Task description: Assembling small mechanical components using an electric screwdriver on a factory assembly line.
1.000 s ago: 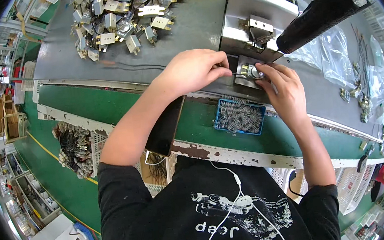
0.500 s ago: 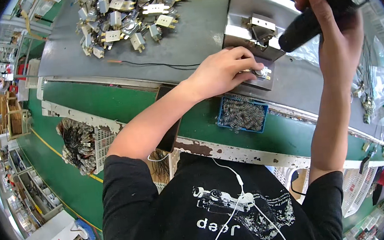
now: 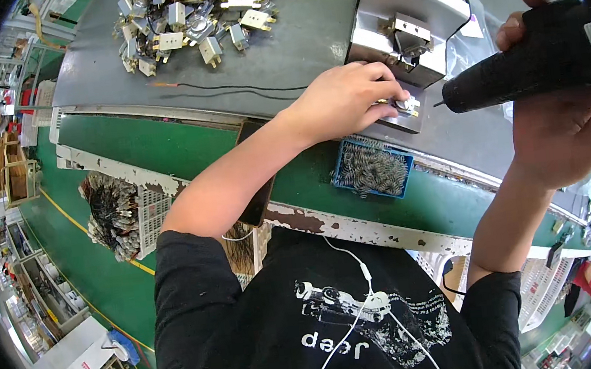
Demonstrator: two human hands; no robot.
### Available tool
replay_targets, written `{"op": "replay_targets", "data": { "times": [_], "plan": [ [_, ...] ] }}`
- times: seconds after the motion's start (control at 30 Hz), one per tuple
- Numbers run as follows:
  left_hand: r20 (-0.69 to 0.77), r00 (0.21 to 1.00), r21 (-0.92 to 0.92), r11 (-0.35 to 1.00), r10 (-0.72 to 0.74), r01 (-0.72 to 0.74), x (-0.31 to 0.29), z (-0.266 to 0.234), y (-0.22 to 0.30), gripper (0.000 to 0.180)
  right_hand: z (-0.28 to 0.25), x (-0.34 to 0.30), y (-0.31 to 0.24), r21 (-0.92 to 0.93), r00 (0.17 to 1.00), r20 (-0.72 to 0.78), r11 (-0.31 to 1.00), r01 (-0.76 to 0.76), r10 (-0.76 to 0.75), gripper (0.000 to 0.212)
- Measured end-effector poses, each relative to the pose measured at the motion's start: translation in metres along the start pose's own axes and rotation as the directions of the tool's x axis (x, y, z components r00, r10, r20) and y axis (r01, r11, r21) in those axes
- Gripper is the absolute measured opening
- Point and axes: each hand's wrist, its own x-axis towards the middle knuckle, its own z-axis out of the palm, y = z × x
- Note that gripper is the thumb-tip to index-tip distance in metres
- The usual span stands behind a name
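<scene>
Black driver (image 3: 534, 55), tip leftward, in curled right hand (image 3: 563, 131)

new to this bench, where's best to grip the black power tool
Likely around its thick body, coming from your right: the black power tool narrows leftward to a nose with a thin bit, best left clear. The right hand grips that thick part.

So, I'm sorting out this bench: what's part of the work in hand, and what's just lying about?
In the work:
small metal part at the left hand
metal block beneath it
black power tool, held in the right hand
blue tray of springs, likely
heap of metal parts, likely

Seemingly just lying about:
dark phone-like slab
clear plastic
</scene>
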Motion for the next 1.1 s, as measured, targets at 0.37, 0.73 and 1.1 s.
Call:
{"op": "replay_targets", "data": {
  "times": [0.37,0.73,1.1],
  "plan": [
    [-0.059,0.997,0.001,0.999,0.042,-0.042,0.002,0.005,0.001,0.023,0.010,-0.010,0.002,0.060,0.999,-0.009,0.997,0.042,-0.042,0.076],
    [-0.019,1.000,0.025,1.000,0.019,-0.019,0.002,0.005,0.000,0.020,0.048,-0.015,0.027,0.052,0.969,-0.157,0.978,0.202,-0.191,0.070],
    [-0.011,1.000,0.007,1.000,0.013,-0.013,0.002,0.005,-0.001,0.021,0.047,-0.009,0.034,0.205,0.999,0.007,0.978,0.044,-0.046,0.016]
  ]
}}
